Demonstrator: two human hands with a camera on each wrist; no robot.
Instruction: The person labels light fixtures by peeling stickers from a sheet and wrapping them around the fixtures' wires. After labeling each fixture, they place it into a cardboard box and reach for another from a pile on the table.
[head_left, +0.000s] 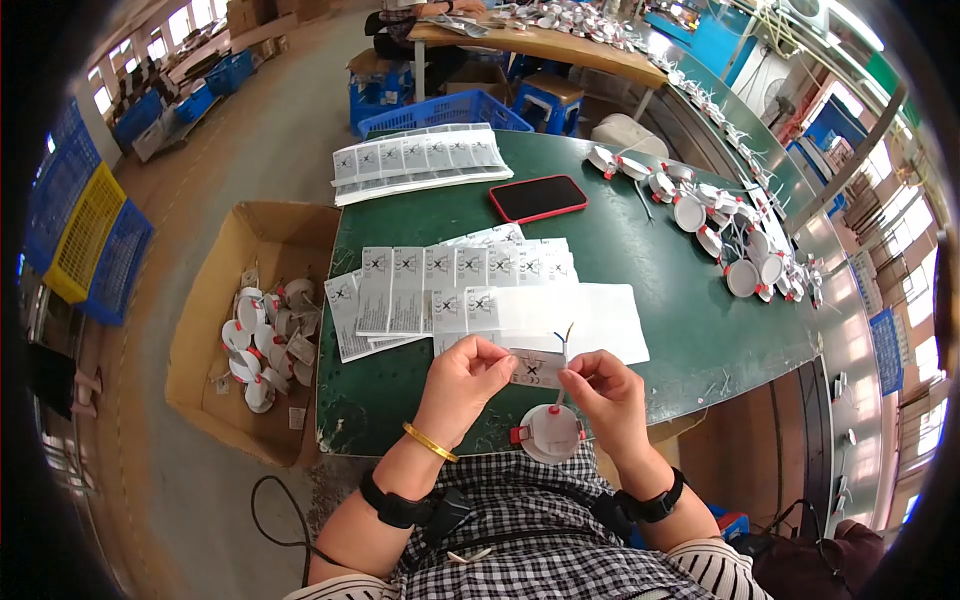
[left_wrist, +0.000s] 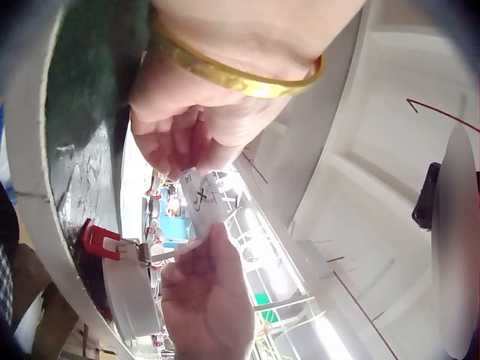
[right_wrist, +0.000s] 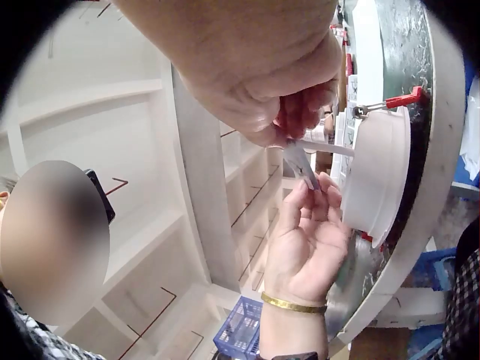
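Observation:
A small printed label (head_left: 536, 369) is stretched between both hands above the table's front edge. My left hand (head_left: 462, 385) pinches its left end between thumb and fingers. My right hand (head_left: 608, 398) pinches its other end together with the white cable of a round white lamp (head_left: 552, 434). The lamp, with red clips, hangs at the table edge below the hands; blue and yellow-brown wire ends stick up above the right fingers. In the left wrist view the label (left_wrist: 201, 199) spans from the left hand to the cable. The right wrist view shows the label (right_wrist: 301, 165) edge-on.
Label sheets (head_left: 420, 290) and white backing paper (head_left: 590, 315) lie behind the hands, with another stack (head_left: 420, 165) farther back. A red-edged phone (head_left: 538, 198) lies beside it. Several lamps (head_left: 742, 278) are piled at the right; a cardboard box (head_left: 205, 350) of lamps stands left.

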